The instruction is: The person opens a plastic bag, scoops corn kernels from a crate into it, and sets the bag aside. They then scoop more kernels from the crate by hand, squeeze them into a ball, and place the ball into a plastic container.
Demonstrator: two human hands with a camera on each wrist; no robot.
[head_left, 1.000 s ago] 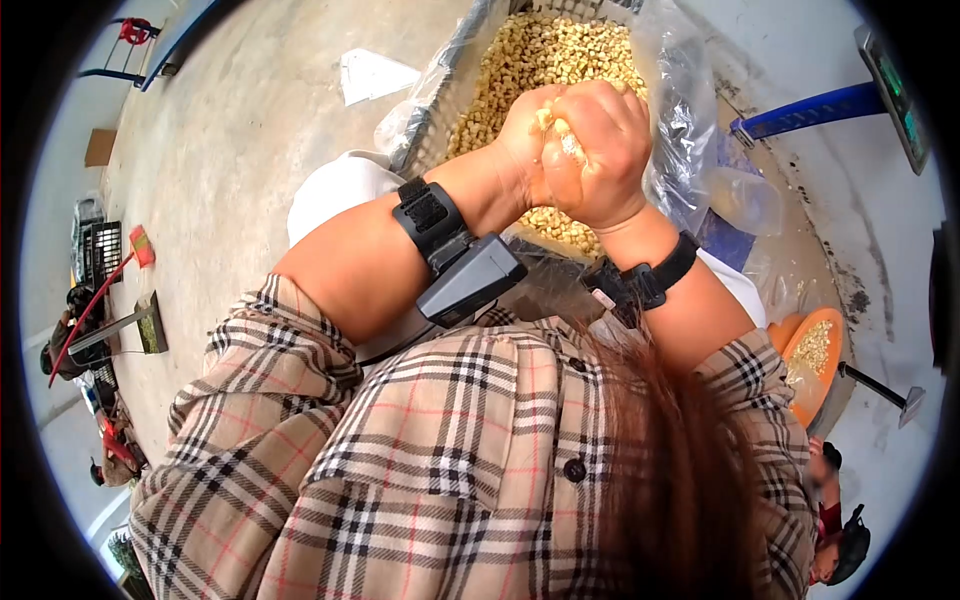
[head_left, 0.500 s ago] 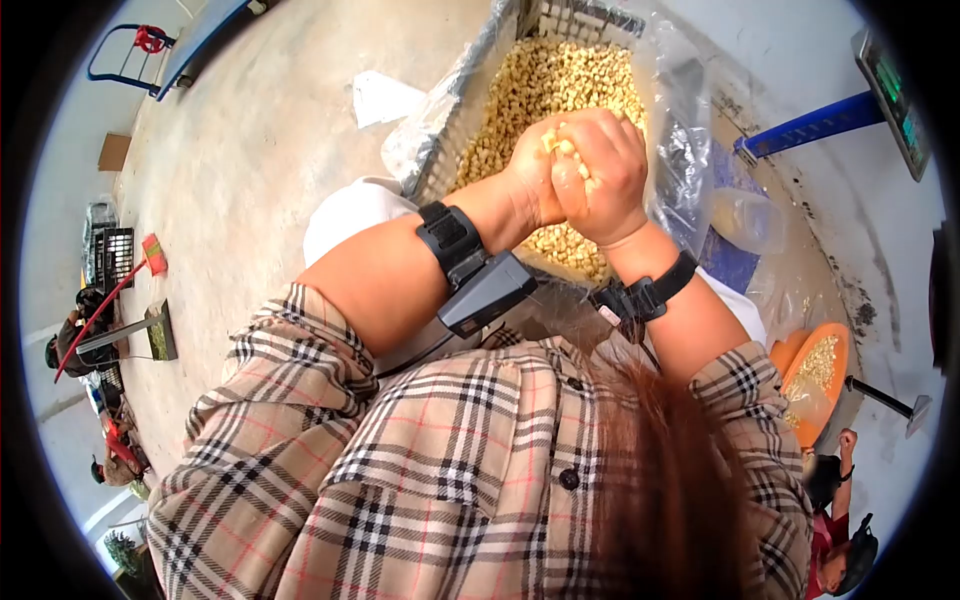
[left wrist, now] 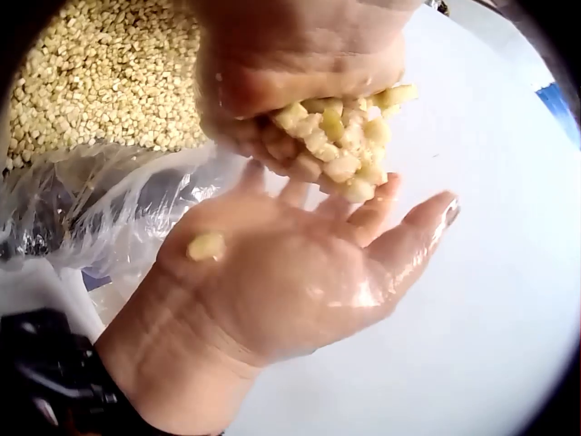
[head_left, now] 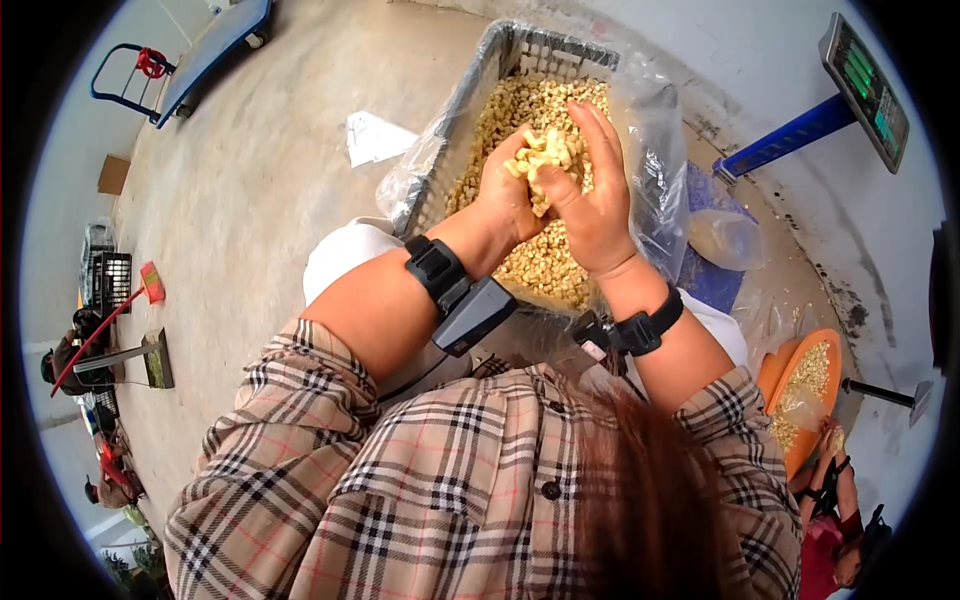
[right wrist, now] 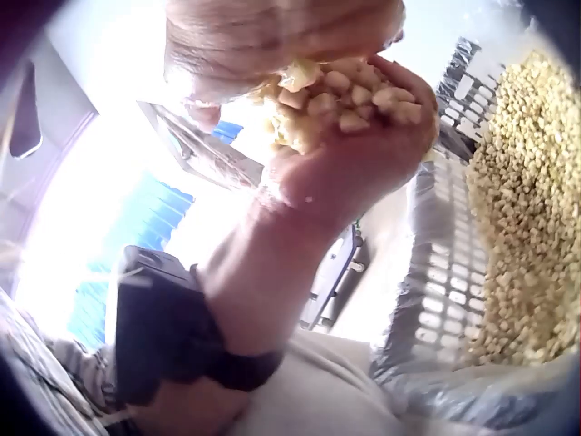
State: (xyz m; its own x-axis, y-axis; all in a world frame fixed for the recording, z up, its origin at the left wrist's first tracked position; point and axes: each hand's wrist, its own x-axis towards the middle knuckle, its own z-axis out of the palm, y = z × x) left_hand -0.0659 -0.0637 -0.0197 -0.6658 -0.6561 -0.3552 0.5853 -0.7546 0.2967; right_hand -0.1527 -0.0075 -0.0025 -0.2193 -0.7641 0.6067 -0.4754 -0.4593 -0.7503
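Note:
My left hand point(head_left: 505, 195) is cupped round a wet clump of pale yellow chunks point(head_left: 550, 155), held above the crate. In the right wrist view, the left palm point(right wrist: 349, 177) cradles the chunks with its fingers curled up at the far side. My right hand point(head_left: 600, 220) faces it with fingers stretched out, its thumb overlapping the clump in the head view. One loose chunk point(left wrist: 207, 246) sticks to the right palm point(left wrist: 272, 282) near the wrist, and the skin there shines wet. Beneath both hands, a plastic-lined crate point(head_left: 440, 145) holds a mass of similar chunks point(head_left: 540, 265).
Clear plastic point(head_left: 655, 150) drapes over the crate's right side. An orange basin point(head_left: 835, 365) of chunks stands at the right, near another person's arm. A blue-post scale point(head_left: 790, 135) stands beyond it. A flat trolley point(head_left: 215, 60), a white sheet point(head_left: 375, 138) and a red-handled tool point(head_left: 150, 283) are leftward.
Both hands were pressed tightly together around the chunks. They have come apart: the right hand has unfolded and its fingers are extended, while the left keeps the clump.

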